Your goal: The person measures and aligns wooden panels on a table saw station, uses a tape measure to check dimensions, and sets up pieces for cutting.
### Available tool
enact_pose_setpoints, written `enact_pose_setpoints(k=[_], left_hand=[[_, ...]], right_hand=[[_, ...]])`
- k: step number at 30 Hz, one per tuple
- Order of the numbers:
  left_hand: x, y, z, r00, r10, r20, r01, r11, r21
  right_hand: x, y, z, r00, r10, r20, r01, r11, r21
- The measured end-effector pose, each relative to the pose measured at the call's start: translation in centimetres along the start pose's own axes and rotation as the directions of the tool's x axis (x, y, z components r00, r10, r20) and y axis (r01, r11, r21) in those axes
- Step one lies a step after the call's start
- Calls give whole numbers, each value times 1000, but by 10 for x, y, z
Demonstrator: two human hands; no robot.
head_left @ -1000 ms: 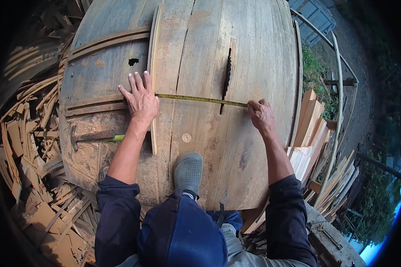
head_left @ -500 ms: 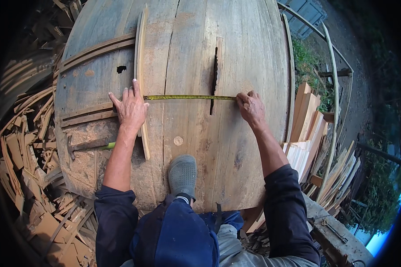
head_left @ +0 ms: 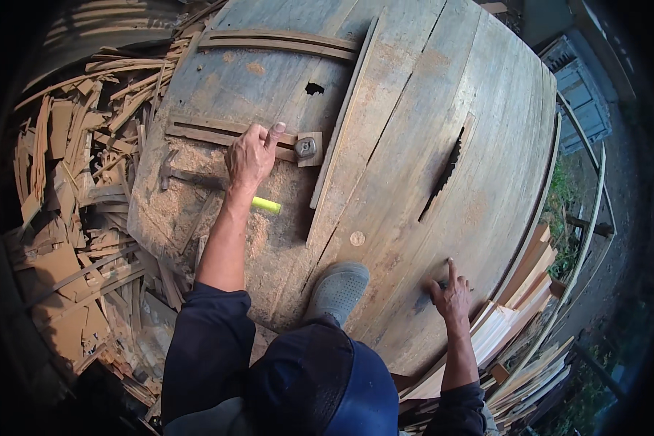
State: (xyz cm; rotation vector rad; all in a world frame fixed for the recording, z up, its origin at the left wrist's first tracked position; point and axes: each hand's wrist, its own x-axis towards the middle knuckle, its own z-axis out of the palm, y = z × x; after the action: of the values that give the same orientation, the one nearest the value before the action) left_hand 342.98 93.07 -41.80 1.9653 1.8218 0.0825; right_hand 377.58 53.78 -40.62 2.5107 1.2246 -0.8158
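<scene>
My left hand (head_left: pixel 251 158) is over the lower slotted wooden strip (head_left: pixel 198 129), fingers partly bent, one stretched forward, nothing visible in it. Just right of it sits a small square block with a metal piece (head_left: pixel 306 148). The hammer (head_left: pixel 196 179) with a yellow-green handle lies below it among sawdust. My right hand (head_left: pixel 452 294) is low over the right of the plank tabletop (head_left: pixel 487 80), index finger extended, other fingers around a small dark object I cannot make out. The yellow tape is not visible stretched out.
A long wooden strip (head_left: pixel 344 116) crosses the tabletop near a jagged slot (head_left: pixel 444 174). My clog (head_left: pixel 341 283) rests on it. Scrap wood (head_left: pixel 69 276) piles at the left, cut boards (head_left: pixel 523 283) at the right. A metal frame (head_left: pixel 597 182) runs beyond the right edge.
The stretched tape is gone from across the tabletop. My left hand has lifted off the long strip; my right hand has moved lower in the view. The view has swung, tilting the tabletop.
</scene>
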Motion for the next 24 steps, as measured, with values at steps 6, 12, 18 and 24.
enact_pose_setpoints(k=[6, 12, 18, 24], left_hand=[[-16, -23, 49, 871, 491, 11, -491, 871, -22], [-6, -14, 75, 883, 454, -120, -453, 891, 36], [-2, -15, 64, 832, 535, -145, -526, 845, 99], [-7, 6, 52, 814, 487, -316, -562, 797, -220]], right_hand=[[33, -142, -85, 960, -275, -47, 278, 956, 94], [116, -344, -99, 831, -537, -142, 555, 816, 161], [125, -355, -87, 570, -764, -303, 793, 607, -37], [128, -338, -118, 798, -600, -58, 590, 758, 277]])
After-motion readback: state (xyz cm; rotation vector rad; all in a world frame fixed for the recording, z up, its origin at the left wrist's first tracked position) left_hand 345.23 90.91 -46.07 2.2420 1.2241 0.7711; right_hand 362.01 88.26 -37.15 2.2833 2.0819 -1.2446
